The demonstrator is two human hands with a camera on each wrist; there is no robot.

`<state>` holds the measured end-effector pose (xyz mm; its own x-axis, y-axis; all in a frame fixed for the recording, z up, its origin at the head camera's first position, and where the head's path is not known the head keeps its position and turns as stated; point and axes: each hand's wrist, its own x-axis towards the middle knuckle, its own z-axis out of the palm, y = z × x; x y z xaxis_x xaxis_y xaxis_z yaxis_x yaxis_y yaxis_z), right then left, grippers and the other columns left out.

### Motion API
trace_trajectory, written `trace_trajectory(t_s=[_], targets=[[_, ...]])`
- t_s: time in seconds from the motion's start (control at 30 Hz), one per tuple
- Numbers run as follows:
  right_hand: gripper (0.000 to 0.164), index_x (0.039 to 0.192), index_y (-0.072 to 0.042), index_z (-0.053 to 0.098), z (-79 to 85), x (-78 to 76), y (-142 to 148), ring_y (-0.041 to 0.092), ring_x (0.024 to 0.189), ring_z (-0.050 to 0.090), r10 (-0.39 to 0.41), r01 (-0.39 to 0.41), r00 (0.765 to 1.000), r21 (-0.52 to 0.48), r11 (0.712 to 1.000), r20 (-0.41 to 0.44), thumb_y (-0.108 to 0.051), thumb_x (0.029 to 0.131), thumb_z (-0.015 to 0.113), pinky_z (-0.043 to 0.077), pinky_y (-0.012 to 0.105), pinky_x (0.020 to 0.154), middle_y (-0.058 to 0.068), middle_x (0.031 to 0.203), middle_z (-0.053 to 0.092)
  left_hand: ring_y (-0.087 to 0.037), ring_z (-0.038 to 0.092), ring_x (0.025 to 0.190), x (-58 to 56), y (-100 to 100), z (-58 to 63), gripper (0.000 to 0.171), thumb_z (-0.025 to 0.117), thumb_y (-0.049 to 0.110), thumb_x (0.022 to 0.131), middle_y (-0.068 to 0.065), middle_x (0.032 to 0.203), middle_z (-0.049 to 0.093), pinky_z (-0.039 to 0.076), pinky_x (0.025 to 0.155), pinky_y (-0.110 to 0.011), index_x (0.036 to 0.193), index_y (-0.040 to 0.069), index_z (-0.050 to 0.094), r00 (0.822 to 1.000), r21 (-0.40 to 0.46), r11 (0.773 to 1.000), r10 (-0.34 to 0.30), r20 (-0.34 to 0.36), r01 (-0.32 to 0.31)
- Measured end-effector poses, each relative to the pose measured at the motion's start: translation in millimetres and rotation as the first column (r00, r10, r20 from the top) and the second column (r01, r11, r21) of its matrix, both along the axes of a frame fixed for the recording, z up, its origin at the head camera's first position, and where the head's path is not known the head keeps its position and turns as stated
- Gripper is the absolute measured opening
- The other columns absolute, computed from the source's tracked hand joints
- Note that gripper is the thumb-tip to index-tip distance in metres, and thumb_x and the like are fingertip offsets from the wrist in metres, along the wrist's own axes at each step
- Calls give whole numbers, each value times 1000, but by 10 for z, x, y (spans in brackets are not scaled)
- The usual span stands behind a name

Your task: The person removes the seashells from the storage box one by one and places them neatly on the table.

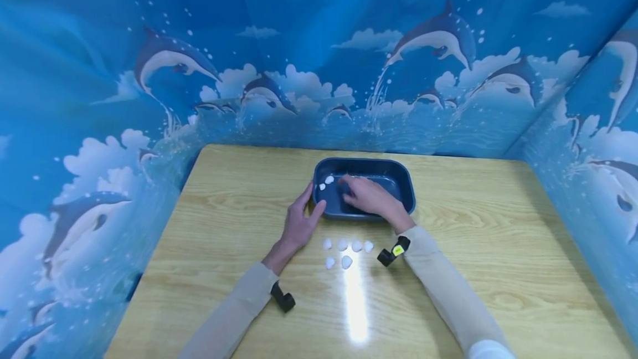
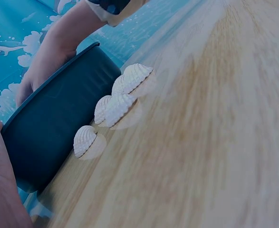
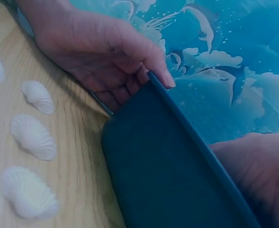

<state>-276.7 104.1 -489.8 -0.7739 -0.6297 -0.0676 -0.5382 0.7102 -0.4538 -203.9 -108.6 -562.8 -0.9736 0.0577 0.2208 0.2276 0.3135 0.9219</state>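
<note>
A dark blue rectangular tub (image 1: 406, 204) with deep walls stands on the table. My left hand (image 1: 299, 223) grips its left end, the thumb over the rim and the fingers along the outer wall, as the right wrist view shows. My right hand (image 1: 370, 197) reaches over the near rim into the tub, its fingers bent downward. What lies under those fingers is hidden. Two small white seashells (image 1: 329, 180) lie inside at the left. In front of the tub, several ribbed white seashells (image 3: 33, 137) lie in two rows on the table.
The light wood-grain table (image 1: 239, 198) shows a bright glare streak near its middle front. Behind and at both sides hangs a blue curtain (image 1: 309, 26) printed with dolphins. Each wrist carries a small black camera (image 1: 283, 297) on a strap.
</note>
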Motion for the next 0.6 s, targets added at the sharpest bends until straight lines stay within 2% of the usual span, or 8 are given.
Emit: trace_trajectory(t_s=[0.1, 0.17, 0.3, 0.4, 0.5, 0.6], targets=[[42, 142, 2, 57, -21, -50, -45, 21, 95, 68, 10, -10, 1000, 34, 999, -9, -15, 103, 64, 60, 40, 84, 16, 126, 70, -17, 32, 154, -1, -5, 0, 64, 60, 24, 107, -12, 168, 33, 29, 127, -37, 162, 8, 32, 1000, 2, 1000, -3, -8, 3], [46, 145, 1, 54, -27, -82, -71, 22, 92, 68, 4, -4, 1000, 53, 999, 1, -16, 104, 64, 60, 41, 81, 16, 121, 71, -18, 33, 154, 1, -6, 1, 64, 60, 24, 107, -11, 168, 33, 29, 127, -38, 162, 8, 32, 1000, 2, 1000, -2, -11, 2], [53, 153, -2, 46, -23, -130, -129, 21, 88, 66, -18, 15, 999, 80, 997, 42, -18, 106, 61, 59, 40, 79, 16, 121, 70, -18, 33, 154, 6, -2, 8, 64, 60, 24, 107, -10, 168, 34, 29, 127, -38, 162, 8, 32, 1000, 7, 1000, 0, -12, 0], [54, 157, -5, 42, -21, -158, -168, 20, 83, 64, -29, 22, 997, 92, 996, 75, -19, 107, 59, 58, 37, 76, 14, 112, 70, -18, 32, 154, 9, 1, 15, 64, 60, 23, 107, -11, 168, 33, 29, 127, -40, 162, 8, 32, 1000, 9, 1000, -1, -13, 1], [54, 157, -6, 42, -29, -186, -198, 20, 75, 60, -27, 18, 995, 98, 995, 93, -18, 108, 58, 53, 35, 68, 9, 95, 67, -21, 32, 155, 11, 1, 18, 64, 59, 24, 108, -12, 168, 33, 28, 127, -42, 163, 8, 31, 1000, 3, 1000, -4, -15, 4], [52, 156, -6, 45, -40, -209, -220, 18, 75, 58, -18, 10, 997, 98, 995, 79, -16, 107, 58, 51, 32, 67, 6, 95, 65, -22, 32, 155, 10, -2, 21, 64, 59, 24, 108, -13, 168, 33, 28, 127, -43, 163, 8, 31, 1000, -4, 1000, -3, -11, 3]])
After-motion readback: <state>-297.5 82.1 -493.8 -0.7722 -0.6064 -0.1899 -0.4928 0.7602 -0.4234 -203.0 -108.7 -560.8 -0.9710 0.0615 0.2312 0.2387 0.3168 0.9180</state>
